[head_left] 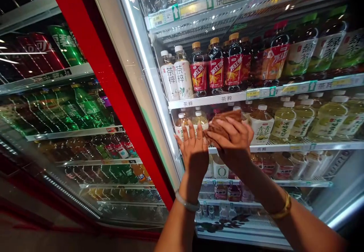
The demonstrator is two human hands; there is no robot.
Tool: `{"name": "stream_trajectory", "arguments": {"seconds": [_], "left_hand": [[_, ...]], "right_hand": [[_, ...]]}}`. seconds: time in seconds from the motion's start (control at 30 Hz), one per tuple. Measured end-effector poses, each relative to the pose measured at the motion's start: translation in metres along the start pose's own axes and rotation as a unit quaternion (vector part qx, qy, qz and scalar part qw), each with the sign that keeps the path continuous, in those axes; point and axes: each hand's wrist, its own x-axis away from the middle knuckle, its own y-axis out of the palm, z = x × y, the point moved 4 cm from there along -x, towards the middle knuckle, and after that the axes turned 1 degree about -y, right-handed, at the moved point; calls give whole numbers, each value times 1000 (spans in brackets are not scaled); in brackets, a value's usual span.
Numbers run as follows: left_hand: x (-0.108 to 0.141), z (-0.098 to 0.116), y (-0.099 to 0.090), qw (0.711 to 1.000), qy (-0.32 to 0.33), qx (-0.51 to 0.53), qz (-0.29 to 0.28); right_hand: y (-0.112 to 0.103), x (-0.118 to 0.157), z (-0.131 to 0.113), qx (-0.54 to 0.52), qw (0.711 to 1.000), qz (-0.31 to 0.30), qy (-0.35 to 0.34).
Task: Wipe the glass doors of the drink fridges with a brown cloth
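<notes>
My right hand [234, 140] is closed on a folded brown cloth [223, 122], which it holds against what looks like the glass front of a lit drinks fridge. Just to the left, my left hand [195, 155] lies flat with its fingers stretched upward and apart, holding nothing. Its fingertips cover part of two white-capped bottles [200, 120]. Behind the cloth, some bottles on the same shelf are hidden. A large white-labelled green tea bottle [261, 125] shows right of the cloth.
Above my hands, a shelf edge [210, 99] runs under red-labelled tea bottles [216, 70]. Green-labelled bottles [303, 51] stand farther right. A red frame [113, 92] separates this fridge from another on the left, with cans [66, 45] and green bottles [88, 102].
</notes>
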Motion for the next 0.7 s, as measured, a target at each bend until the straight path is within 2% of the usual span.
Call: {"name": "stream_trajectory", "arguments": {"seconds": [0.07, 0.13, 0.3, 0.37, 0.4, 0.47, 0.6, 0.67, 0.7], "left_hand": [[-5, -9, -4, 1000, -4, 9, 1], [-6, -16, -4, 1000, 1, 11, -3], [5, -28, 3, 1000, 28, -6, 6], [11, -31, 5, 999, 40, -11, 8], [12, -32, 5, 999, 43, -15, 6], [13, -35, 4, 999, 44, -22, -2], [12, -41, -2, 999, 31, -19, -17], [14, -46, -5, 1000, 22, -14, -18], [16, -48, -6, 1000, 21, -12, -16]], "right_hand": [[5, -17, -3, 11, 999, 33, 15], [8, -13, -10, 12, 999, 29, 9], [4, 54, -27, -37, 997, -41, -55], [3, 67, -27, -59, 995, -50, -63], [4, 64, -26, -63, 995, -56, -60], [10, 41, -25, -59, 995, -54, -52], [24, -22, -30, -26, 999, 18, -25], [29, -30, -37, -15, 999, 26, -33], [30, -24, -41, -15, 999, 17, -45]]}}
